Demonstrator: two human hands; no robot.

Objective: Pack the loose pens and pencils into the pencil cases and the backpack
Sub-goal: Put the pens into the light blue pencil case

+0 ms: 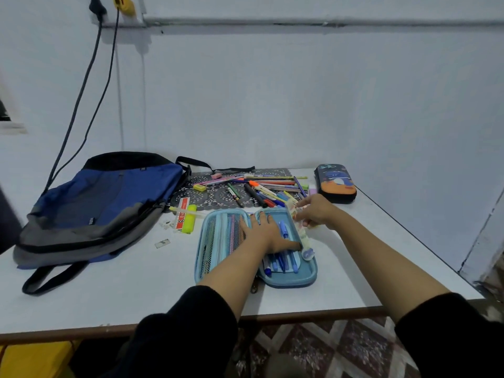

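A light blue pencil case (289, 278) lies open on the white table (136, 290), with several blue pens inside. My left hand (266, 233) presses flat on its middle, fingers straight. My right hand (316, 211) pinches a pale patterned pen (301, 231) at the case's right edge; the pen's capped end lies over the case. Loose pens and pencils (267, 189) are heaped on a grey lace mat behind the case. A blue and grey backpack (103, 205) lies at the left. A dark pencil case (335, 182) with a cartoon print stands shut at the back right.
A yellow highlighter (190, 218) and a red and white eraser box (182, 214) lie between the backpack and the open case. A yellow sharpener (200, 187) and a pink eraser (216, 175) sit on the mat. Cables hang down the wall at the left.
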